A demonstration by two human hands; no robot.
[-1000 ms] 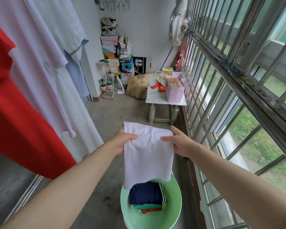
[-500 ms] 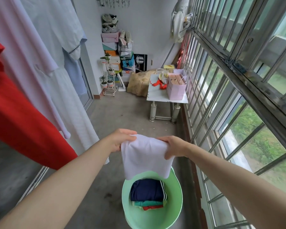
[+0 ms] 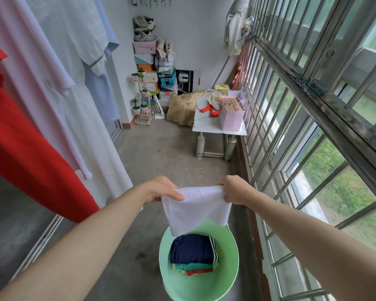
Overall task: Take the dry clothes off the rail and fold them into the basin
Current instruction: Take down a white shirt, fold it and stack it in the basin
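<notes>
A folded white cloth [image 3: 195, 208] hangs between my two hands, just above the green basin [image 3: 230, 279] on the floor. My left hand [image 3: 161, 189] pinches its upper left corner and my right hand [image 3: 233, 189] grips its upper right corner. Inside the basin lies a stack of folded clothes, a navy piece [image 3: 191, 249] on top of teal and red ones. On the left, a red garment [image 3: 24, 148], a pale pink one [image 3: 30, 68] and a white dress [image 3: 83, 109] hang down; the rail itself is out of view.
A low white table [image 3: 215, 127] with a pink bag stands by the barred window [image 3: 302, 105] on the right. Shoe boxes, a plant stand [image 3: 142, 103] and a sack fill the far end. Bare concrete floor lies between the table and the basin.
Both hands have lowered the white cloth toward the basin. The hanging part has become shorter and my right hand has closed on its corner.
</notes>
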